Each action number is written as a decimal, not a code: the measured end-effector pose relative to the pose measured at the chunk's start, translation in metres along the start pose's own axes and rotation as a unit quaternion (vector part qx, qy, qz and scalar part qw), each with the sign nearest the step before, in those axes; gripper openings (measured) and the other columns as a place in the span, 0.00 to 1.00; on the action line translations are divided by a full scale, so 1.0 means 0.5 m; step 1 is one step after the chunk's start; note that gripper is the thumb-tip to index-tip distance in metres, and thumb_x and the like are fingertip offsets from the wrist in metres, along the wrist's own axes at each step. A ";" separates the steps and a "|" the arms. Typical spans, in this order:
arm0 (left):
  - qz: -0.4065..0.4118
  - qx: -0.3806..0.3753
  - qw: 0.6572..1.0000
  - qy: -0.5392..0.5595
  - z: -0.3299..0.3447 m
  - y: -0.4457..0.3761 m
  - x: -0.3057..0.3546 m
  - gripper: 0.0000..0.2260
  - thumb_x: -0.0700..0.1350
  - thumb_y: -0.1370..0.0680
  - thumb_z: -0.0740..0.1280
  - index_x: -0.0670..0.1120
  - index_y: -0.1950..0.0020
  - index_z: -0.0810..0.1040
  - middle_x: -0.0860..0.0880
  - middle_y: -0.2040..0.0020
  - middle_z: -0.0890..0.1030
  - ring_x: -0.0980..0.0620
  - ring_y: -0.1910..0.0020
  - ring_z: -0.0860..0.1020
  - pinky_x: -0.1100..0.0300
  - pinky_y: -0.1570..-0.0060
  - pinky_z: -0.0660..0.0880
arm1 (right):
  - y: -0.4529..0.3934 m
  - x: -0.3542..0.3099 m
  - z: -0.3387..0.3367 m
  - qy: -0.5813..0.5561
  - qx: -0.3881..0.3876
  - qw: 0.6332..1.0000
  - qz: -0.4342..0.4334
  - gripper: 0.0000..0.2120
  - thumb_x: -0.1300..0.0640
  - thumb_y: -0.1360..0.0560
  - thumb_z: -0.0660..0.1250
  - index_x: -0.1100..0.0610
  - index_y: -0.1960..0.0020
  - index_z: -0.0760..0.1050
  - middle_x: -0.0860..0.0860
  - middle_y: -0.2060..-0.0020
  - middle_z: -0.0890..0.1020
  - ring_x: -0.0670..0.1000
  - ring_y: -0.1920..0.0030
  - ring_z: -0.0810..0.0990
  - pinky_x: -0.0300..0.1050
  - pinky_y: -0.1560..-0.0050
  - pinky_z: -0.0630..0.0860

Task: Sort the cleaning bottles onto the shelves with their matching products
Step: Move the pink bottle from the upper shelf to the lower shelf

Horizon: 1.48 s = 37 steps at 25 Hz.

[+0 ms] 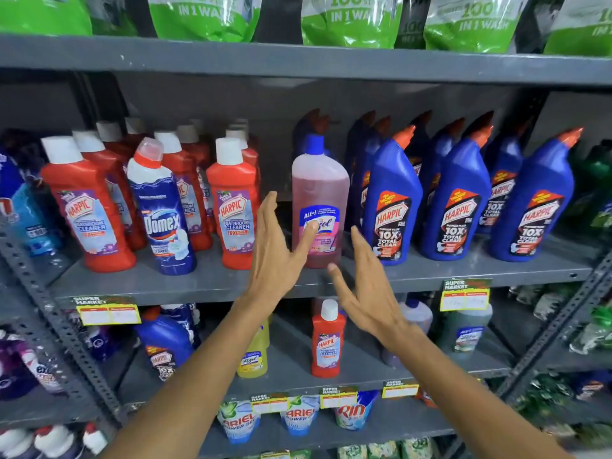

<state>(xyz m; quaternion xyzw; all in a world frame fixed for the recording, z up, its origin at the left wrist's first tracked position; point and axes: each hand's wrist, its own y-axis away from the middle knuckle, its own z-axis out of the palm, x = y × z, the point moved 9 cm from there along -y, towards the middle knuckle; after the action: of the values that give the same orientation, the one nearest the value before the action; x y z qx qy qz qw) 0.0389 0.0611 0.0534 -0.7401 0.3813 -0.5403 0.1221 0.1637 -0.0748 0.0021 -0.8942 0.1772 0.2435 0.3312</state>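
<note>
A pink Lizol bottle (320, 207) with a blue cap stands upright on the middle grey shelf (198, 283), between red Harpic bathroom cleaner bottles (233, 207) and blue Harpic toilet cleaner bottles (390, 203). My left hand (276, 250) is open just left of it, the thumb touching its label. My right hand (367, 286) is open just right of its base, not gripping. A blue-and-white Domex bottle (162, 210) stands among the red Harpic bottles. On the shelf below stand a lone red Harpic bottle (328, 339), a yellow Lizol bottle (253, 356) and a blue Harpic bottle (165, 342).
Green detergent pouches (351, 18) fill the top shelf. Ariel and Rin pouches (298, 419) sit on a lower shelf. Yellow price tags (107, 311) hang on the shelf edges. A slotted grey upright (56, 316) stands at the left, another at the right (559, 319).
</note>
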 end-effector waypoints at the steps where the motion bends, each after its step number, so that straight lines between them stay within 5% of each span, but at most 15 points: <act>1: -0.020 0.002 1.000 -0.004 0.011 -0.016 -0.015 0.43 0.55 0.19 0.75 0.40 0.13 0.55 0.39 0.14 0.64 0.42 0.16 0.66 0.42 0.19 0.68 | 0.000 0.018 0.016 0.018 -0.024 0.999 0.014 0.38 0.42 0.14 0.62 0.55 0.13 0.48 0.52 0.13 0.58 0.51 0.13 0.59 0.55 0.13 0.60; 4: -0.091 -0.044 0.995 -0.003 0.049 -0.060 -0.039 0.48 0.59 0.24 0.80 0.43 0.14 0.57 0.42 0.16 0.69 0.44 0.20 0.72 0.46 0.21 0.72 | -0.010 0.070 0.045 0.072 -0.070 0.993 0.065 0.37 0.39 0.14 0.58 0.56 0.13 0.53 0.53 0.14 0.62 0.52 0.14 0.62 0.49 0.13 0.60; 9: -0.160 -0.053 0.972 0.164 0.085 -0.125 -0.070 0.33 0.63 0.38 0.86 0.58 0.38 0.79 0.55 0.43 0.91 0.56 0.45 0.90 0.53 0.43 0.88 | -0.025 0.095 0.080 0.192 -0.092 0.976 0.034 0.35 0.37 0.13 0.50 0.59 0.16 0.62 0.56 0.15 0.66 0.54 0.14 0.62 0.49 0.13 0.57; 12: -0.164 -0.059 0.963 0.208 0.100 -0.139 -0.069 0.32 0.60 0.40 0.89 0.59 0.40 0.81 0.58 0.45 0.92 0.56 0.48 0.91 0.62 0.51 0.86 | -0.020 0.097 0.094 0.208 -0.094 0.973 0.031 0.34 0.38 0.13 0.48 0.60 0.16 0.61 0.55 0.15 0.65 0.53 0.13 0.60 0.49 0.12 0.55; 16: -0.141 -0.026 0.962 0.232 0.082 -0.142 -0.050 0.29 0.52 0.38 0.89 0.59 0.40 0.83 0.57 0.45 0.92 0.56 0.48 0.91 0.60 0.52 0.88 | -0.024 0.097 0.090 0.205 -0.098 0.973 0.028 0.34 0.40 0.13 0.47 0.59 0.15 0.60 0.55 0.15 0.64 0.52 0.13 0.60 0.48 0.12 0.55; 22: -0.074 0.046 0.966 0.243 -0.062 -0.037 0.016 0.33 0.55 0.38 0.90 0.62 0.35 0.83 0.55 0.36 0.89 0.53 0.38 0.89 0.60 0.45 0.86 | -0.031 0.093 0.091 0.201 -0.118 0.972 0.019 0.33 0.42 0.14 0.48 0.61 0.16 0.62 0.57 0.15 0.65 0.54 0.14 0.62 0.50 0.12 0.57; 27: -0.175 -0.075 0.970 0.153 -0.101 0.189 -0.056 0.40 0.62 0.45 0.90 0.61 0.34 0.83 0.55 0.39 0.91 0.58 0.42 0.89 0.66 0.49 0.85 | -0.048 0.096 0.105 0.227 -0.159 0.961 -0.009 0.32 0.44 0.13 0.50 0.60 0.14 0.57 0.57 0.13 0.60 0.53 0.13 0.58 0.47 0.11 0.52; 31: -0.244 -0.174 0.952 0.065 -0.031 0.332 -0.171 0.42 0.57 0.46 0.91 0.69 0.34 0.80 0.61 0.41 0.90 0.61 0.43 0.87 0.69 0.50 0.83 | -0.047 0.094 0.100 0.221 -0.150 0.964 -0.008 0.31 0.45 0.12 0.52 0.60 0.15 0.59 0.56 0.14 0.62 0.53 0.13 0.60 0.47 0.12 0.52; 34: -0.323 -0.166 0.930 0.059 0.032 0.386 -0.286 0.38 0.53 0.46 0.90 0.65 0.38 0.83 0.57 0.43 0.91 0.49 0.44 0.89 0.52 0.44 0.87 | -0.048 0.089 0.098 0.217 -0.134 0.967 0.001 0.29 0.46 0.12 0.53 0.60 0.16 0.61 0.56 0.15 0.64 0.52 0.14 0.62 0.47 0.12 0.55; 37: -0.362 -0.074 0.928 0.055 0.082 0.391 -0.369 0.36 0.56 0.46 0.88 0.57 0.39 0.83 0.59 0.47 0.91 0.48 0.46 0.89 0.53 0.48 0.86 | -0.047 0.084 0.097 0.215 -0.114 0.970 0.018 0.28 0.47 0.12 0.51 0.60 0.16 0.63 0.56 0.16 0.67 0.52 0.14 0.64 0.47 0.13 0.57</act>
<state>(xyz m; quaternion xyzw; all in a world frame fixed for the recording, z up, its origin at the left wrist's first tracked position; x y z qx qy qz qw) -0.0320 0.0473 -0.2090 -0.8038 0.1323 -0.5580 -0.1581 0.1940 -0.0316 -0.0412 -0.9540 0.2318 0.0701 0.1770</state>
